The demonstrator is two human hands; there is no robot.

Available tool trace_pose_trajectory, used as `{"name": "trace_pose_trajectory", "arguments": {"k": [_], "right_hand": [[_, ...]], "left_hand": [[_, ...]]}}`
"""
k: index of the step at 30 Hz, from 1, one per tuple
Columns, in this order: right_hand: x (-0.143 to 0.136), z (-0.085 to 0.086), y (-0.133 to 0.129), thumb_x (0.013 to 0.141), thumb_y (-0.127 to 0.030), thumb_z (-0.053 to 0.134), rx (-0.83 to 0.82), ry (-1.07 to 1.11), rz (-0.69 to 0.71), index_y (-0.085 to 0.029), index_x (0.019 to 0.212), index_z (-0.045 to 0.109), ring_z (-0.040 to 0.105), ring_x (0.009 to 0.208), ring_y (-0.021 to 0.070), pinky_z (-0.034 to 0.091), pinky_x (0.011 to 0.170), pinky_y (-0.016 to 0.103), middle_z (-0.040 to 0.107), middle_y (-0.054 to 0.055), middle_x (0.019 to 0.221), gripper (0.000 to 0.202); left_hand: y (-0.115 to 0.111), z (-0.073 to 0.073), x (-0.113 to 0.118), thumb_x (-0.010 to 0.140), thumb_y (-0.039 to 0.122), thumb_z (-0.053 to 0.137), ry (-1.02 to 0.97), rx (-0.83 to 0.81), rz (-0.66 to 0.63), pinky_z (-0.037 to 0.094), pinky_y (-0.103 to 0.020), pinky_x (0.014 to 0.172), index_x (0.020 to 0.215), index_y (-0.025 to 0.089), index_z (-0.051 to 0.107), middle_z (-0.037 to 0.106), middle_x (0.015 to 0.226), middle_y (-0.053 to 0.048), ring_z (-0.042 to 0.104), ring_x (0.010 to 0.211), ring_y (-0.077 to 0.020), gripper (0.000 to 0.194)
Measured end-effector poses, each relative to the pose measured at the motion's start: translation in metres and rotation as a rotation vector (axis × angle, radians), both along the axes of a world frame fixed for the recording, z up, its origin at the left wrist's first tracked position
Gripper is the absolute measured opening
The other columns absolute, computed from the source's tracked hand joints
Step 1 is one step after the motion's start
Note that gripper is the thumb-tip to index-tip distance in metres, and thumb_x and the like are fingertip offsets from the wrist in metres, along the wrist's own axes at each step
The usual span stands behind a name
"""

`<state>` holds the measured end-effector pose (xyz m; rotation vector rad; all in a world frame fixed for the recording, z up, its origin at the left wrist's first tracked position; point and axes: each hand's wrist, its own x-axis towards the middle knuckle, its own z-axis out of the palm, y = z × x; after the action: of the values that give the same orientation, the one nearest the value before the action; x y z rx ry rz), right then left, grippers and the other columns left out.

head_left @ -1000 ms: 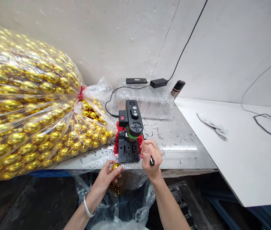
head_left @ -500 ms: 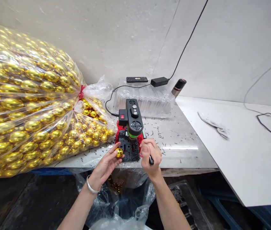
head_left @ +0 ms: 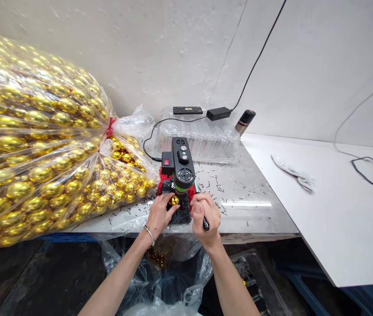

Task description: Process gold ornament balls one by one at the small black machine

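A small shiny gold ball (head_left: 174, 200) is pinched between the thumb and fingers of my left hand (head_left: 160, 214), just below the front end of a black bench drill (head_left: 183, 161). Under the ball lies the machine's dark base plate (head_left: 183, 214), strewn with black shavings. My right hand (head_left: 207, 214) is wrapped round the black-ended lever handle (head_left: 205, 224) on the machine's right side. A red cloth or mat (head_left: 191, 192) shows beneath the base. The drill's tip is hidden behind its head.
A huge clear bag of gold balls (head_left: 41, 153) fills the left. Behind the machine are a clear plastic tray (head_left: 202, 151), a black power adapter (head_left: 219, 113) and a tumbler (head_left: 245, 122). Gloves (head_left: 293, 174) lie on the white table (head_left: 338, 219). Black shavings dot the metal tabletop (head_left: 239, 215).
My left hand has moved forward and right, bringing the gold ball from the base's left edge to under the machine's head. My right hand keeps its grip on the lever.
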<state>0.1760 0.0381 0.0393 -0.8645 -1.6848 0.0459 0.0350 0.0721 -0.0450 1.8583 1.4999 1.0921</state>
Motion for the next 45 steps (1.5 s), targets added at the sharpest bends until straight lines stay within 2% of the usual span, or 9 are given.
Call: {"name": "trace_pose_trajectory", "arguments": {"k": [9,17,25,28,33,36,38,42,45], "right_hand": [[0.001,-0.012,0.0,0.088,-0.007,0.039,-0.004,0.025,0.009,-0.02,0.069,0.048,0.054,0.071,0.0144,0.044,0.061,0.028,0.051,0.001,0.066,0.025],[-0.002,-0.047,0.006,0.096,-0.023,0.029,0.089,0.012,-0.035,-0.021,0.071,0.044,0.051,0.067,0.0134,0.047,0.066,0.032,0.05,0.001,0.072,0.03],[-0.004,-0.068,0.01,0.095,-0.021,0.031,0.123,-0.013,-0.05,-0.021,0.071,0.045,0.055,0.067,0.0139,0.048,0.071,0.036,0.052,0.001,0.073,0.027],[-0.005,-0.058,0.008,0.095,-0.021,0.031,0.099,0.035,-0.048,-0.021,0.069,0.045,0.053,0.065,0.014,0.047,0.066,0.033,0.051,0.001,0.071,0.029],[-0.009,-0.001,0.005,0.091,-0.013,0.038,-0.01,0.179,-0.074,-0.021,0.062,0.043,0.051,0.062,0.0131,0.04,0.057,0.028,0.049,0.0,0.064,0.031],[-0.008,0.024,0.005,0.09,-0.011,0.04,-0.068,0.18,-0.066,-0.021,0.062,0.041,0.052,0.064,0.0131,0.04,0.06,0.028,0.049,0.0,0.063,0.03],[-0.008,0.027,0.005,0.09,-0.01,0.04,-0.066,0.163,-0.053,-0.021,0.062,0.041,0.053,0.066,0.0133,0.04,0.06,0.028,0.048,-0.001,0.063,0.03],[-0.01,0.016,0.003,0.09,-0.01,0.038,-0.036,0.168,-0.057,-0.021,0.062,0.041,0.051,0.064,0.014,0.038,0.059,0.029,0.047,-0.001,0.061,0.03],[-0.011,0.011,0.002,0.09,-0.01,0.038,-0.028,0.181,-0.069,-0.021,0.061,0.043,0.05,0.063,0.0145,0.038,0.058,0.03,0.047,0.0,0.061,0.031]], "left_hand": [[0.002,-0.004,0.005,0.07,0.034,0.075,-0.211,-0.126,0.013,0.029,-0.046,0.104,0.099,0.027,0.072,0.07,0.108,-0.006,0.053,0.107,-0.0298,0.03],[0.002,-0.004,0.004,0.071,0.035,0.076,-0.158,-0.107,0.008,0.032,-0.044,0.101,0.1,0.026,0.072,0.07,0.107,-0.008,0.054,0.105,-0.0304,0.031],[0.0,-0.003,0.003,0.069,0.036,0.077,-0.254,-0.159,0.009,0.029,-0.045,0.104,0.097,0.026,0.073,0.07,0.108,-0.008,0.053,0.107,-0.0313,0.031],[0.001,-0.004,0.004,0.068,0.034,0.078,-0.257,-0.149,0.006,0.028,-0.046,0.105,0.098,0.026,0.073,0.07,0.107,-0.008,0.053,0.107,-0.0312,0.032],[0.004,-0.001,0.005,0.066,0.033,0.079,-0.284,-0.143,0.017,0.03,-0.047,0.105,0.097,0.027,0.073,0.07,0.105,-0.007,0.054,0.107,-0.0303,0.032],[-0.014,0.004,-0.001,0.069,0.035,0.077,-0.298,-0.11,0.051,0.034,-0.047,0.103,0.101,0.027,0.072,0.07,0.105,-0.008,0.055,0.106,-0.0297,0.034],[-0.041,0.003,-0.007,0.072,0.037,0.075,-0.269,-0.108,-0.005,0.036,-0.045,0.103,0.107,0.028,0.07,0.069,0.109,-0.009,0.056,0.107,-0.0295,0.036],[-0.098,-0.011,-0.017,0.074,0.037,0.074,-0.23,-0.253,-0.221,0.042,-0.042,0.101,0.117,0.031,0.066,0.065,0.121,-0.009,0.058,0.113,-0.0298,0.045],[-0.105,-0.008,-0.024,0.069,0.035,0.079,-0.279,-0.288,-0.189,0.043,-0.043,0.1,0.113,0.031,0.069,0.065,0.119,-0.009,0.058,0.112,-0.0317,0.046]]}}
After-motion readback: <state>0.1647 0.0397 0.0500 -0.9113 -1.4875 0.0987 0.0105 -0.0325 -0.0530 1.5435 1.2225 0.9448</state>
